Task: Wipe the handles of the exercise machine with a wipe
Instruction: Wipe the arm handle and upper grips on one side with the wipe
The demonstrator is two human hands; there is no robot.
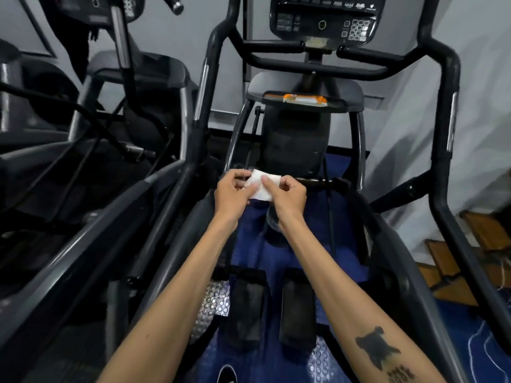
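We are standing on the exercise machine (297,139), looking down past both forearms. We are holding a small white wipe (262,186) out in front, between the two hands, low over the middle of the frame. Our left hand (233,190) is pinching its left edge, fingers curled round it. Our right hand (286,194) is pinching the right side, thumb and forefinger closed on the sheet, the other fingers curled in. The wipe is looking folded or bunched; we are judging it is being opened out or refolded for use, though we cannot tell which.

The wipe is touching no part of the machine. The left handle (214,48) is rising well apart on one side and the right handle (449,64) on the other; the short inner grips (272,47) under the console (326,16) are also sitting far from the hands. No handle is showing a wet streak that we can make out, so we are judging that the wiping itself is not yet begun and all handles are left to do.

An orange and white packet (304,100), probably the wipes pack, is lying on the shelf (351,91) below the console. Two dark pedals (272,308) are lying beneath our arms, over blue flooring (298,252). Another machine (96,111) is standing to the left.
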